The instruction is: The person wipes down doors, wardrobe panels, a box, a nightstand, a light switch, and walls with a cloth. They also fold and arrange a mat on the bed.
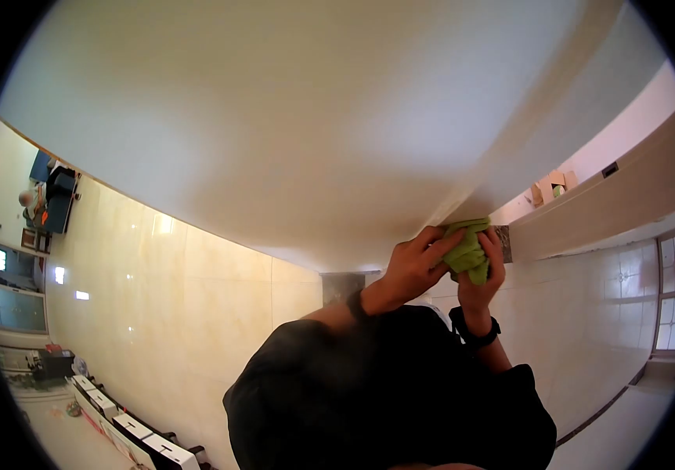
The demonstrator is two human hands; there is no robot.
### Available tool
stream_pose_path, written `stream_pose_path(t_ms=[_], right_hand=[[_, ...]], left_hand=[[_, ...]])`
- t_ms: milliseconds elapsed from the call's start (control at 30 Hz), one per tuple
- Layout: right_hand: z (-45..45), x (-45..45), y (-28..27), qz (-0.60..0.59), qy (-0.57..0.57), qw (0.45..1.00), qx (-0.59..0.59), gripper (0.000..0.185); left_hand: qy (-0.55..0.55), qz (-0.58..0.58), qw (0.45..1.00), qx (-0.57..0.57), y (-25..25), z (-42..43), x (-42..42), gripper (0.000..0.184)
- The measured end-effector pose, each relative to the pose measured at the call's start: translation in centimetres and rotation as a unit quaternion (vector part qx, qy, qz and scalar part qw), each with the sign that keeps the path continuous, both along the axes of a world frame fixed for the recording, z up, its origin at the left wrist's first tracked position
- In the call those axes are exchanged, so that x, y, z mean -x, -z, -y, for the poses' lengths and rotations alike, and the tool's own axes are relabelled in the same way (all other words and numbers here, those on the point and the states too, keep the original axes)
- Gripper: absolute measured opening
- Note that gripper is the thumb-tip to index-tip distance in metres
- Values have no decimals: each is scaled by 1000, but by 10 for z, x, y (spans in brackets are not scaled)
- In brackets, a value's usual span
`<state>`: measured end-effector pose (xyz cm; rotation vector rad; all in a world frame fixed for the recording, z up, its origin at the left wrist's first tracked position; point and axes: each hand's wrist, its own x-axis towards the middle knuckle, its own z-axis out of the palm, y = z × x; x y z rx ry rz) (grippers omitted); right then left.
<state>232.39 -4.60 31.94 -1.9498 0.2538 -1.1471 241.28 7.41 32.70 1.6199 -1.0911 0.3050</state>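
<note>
A crumpled green cloth [469, 252] is bunched between my two hands, close to the near edge of a large pale flat panel [275, 117] that looks like a door. From the left, my left hand [414, 266] presses its fingers onto the cloth. My right hand [485, 280] wraps its fingers around the cloth's right side. Dark bands circle both wrists. Folds of cloth hide some fingertips, and whether the cloth touches the panel I cannot tell.
A pale door frame [588, 207] runs along the right. Cardboard boxes [550, 188] stand beyond the gap. Glossy tiles cover the floor [220, 290]. At far left a person [34, 202] is near dark seating [59, 200]. White boxes [130, 427] line the lower left.
</note>
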Motion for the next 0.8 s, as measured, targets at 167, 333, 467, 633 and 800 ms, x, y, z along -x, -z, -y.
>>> stream_pose_path(t_ms=[167,333,467,633,800], right_hand=[[-2,-9,-32,45,25,999,-11,49],[-2,-4,-15,25,3,1000,1,48],[0,4,20,-32,3,999,-44,50],[-24,12,32,-138,-2,990,-16,52],[-68,-13,35,-112,-13,991,75,54]], left_hand=[[11,36,999,20,-33,6,-8,59],[7,40,999,-6,-8,4,-6,57],[15,5,997,-77,20,0,-4,57],[32,-92,989,-110,47,-22,-4,53],[-16,-139,986,-90,53,-69,-13,50]])
